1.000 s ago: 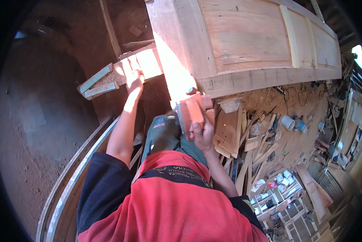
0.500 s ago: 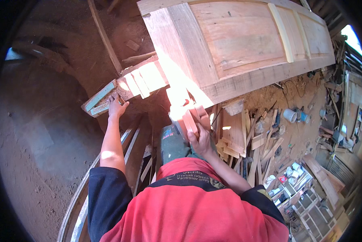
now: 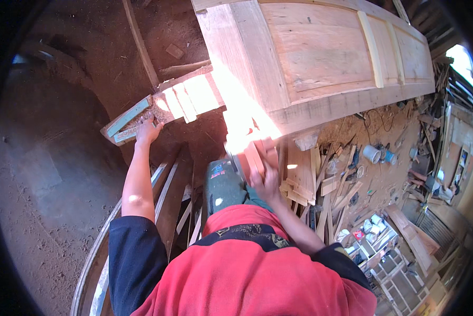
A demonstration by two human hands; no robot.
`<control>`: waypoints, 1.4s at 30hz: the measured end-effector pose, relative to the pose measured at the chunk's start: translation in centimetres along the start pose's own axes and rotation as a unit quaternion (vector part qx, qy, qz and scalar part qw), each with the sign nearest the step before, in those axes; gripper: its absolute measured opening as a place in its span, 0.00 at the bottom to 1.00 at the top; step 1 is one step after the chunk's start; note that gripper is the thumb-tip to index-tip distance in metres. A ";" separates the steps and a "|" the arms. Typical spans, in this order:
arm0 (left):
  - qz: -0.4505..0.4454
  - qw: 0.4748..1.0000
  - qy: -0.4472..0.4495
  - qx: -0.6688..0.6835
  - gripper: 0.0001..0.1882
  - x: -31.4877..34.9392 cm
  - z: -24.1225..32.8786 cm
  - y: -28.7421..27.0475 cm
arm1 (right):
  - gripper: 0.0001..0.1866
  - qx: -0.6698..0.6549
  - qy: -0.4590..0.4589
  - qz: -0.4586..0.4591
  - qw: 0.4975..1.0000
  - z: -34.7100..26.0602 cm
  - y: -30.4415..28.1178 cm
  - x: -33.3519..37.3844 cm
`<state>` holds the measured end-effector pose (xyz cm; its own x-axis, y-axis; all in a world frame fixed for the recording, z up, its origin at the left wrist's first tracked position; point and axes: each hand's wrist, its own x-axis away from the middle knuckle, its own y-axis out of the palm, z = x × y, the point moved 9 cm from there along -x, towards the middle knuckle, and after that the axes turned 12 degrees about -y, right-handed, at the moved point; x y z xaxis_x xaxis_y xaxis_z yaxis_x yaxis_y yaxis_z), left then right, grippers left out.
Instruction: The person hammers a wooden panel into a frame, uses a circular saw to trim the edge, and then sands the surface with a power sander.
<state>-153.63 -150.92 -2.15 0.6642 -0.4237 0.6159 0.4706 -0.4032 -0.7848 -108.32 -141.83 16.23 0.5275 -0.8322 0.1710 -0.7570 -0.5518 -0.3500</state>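
Fingers (image 3: 257, 179) of my right hand (image 3: 270, 187) clasp an orange-brown, blocky tool (image 3: 253, 157), just beyond them and near a pale wooden panelled door (image 3: 323, 50). From afar, I cannot tell whether my left hand (image 3: 148, 132), beside pale-blue wooden strips (image 3: 130, 116), grips anything.

On the left plank (image 3: 181, 80), pale slats (image 3: 184, 104), sawdust (image 3: 156, 109) and blue-painted strips (image 3: 130, 117) are laid; the right floor (image 3: 381, 181) is littered with wood scraps (image 3: 328, 185).
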 end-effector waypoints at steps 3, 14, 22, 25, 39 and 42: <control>-0.007 1.000 -0.017 -0.005 0.41 0.7 0.5 -0.1 | 0.32 0.015 0.029 -0.025 0.999 1.0 -0.8 4.3; 0.081 0.997 0.005 -0.004 0.21 0.7 1.3 -2.2 | 0.25 -0.021 -0.033 0.023 0.999 -2.0 1.3 -9.0; 0.052 0.999 -0.005 0.005 0.23 0.0 0.9 -2.2 | 0.26 -0.106 0.010 0.006 0.994 -2.1 1.5 -13.1; 0.055 0.998 -0.008 0.001 0.23 0.2 1.1 -2.2 | 0.35 -0.094 -0.022 -0.018 0.995 -2.0 0.2 -5.4; 0.081 0.996 -0.034 0.007 0.19 1.9 0.4 -2.3 | 0.25 -0.053 -0.014 -0.008 0.998 -1.9 -0.1 -1.3; 0.064 0.997 -0.037 0.007 0.19 2.0 0.3 -2.2 | 0.24 -0.071 0.013 -0.007 0.997 -3.2 0.5 -5.6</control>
<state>-153.15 -150.67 0.80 0.7597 -0.4103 0.5044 0.3867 -0.3385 -0.8578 -112.86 -137.65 18.06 0.5294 -0.8248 0.1984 -0.7981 -0.5635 -0.2132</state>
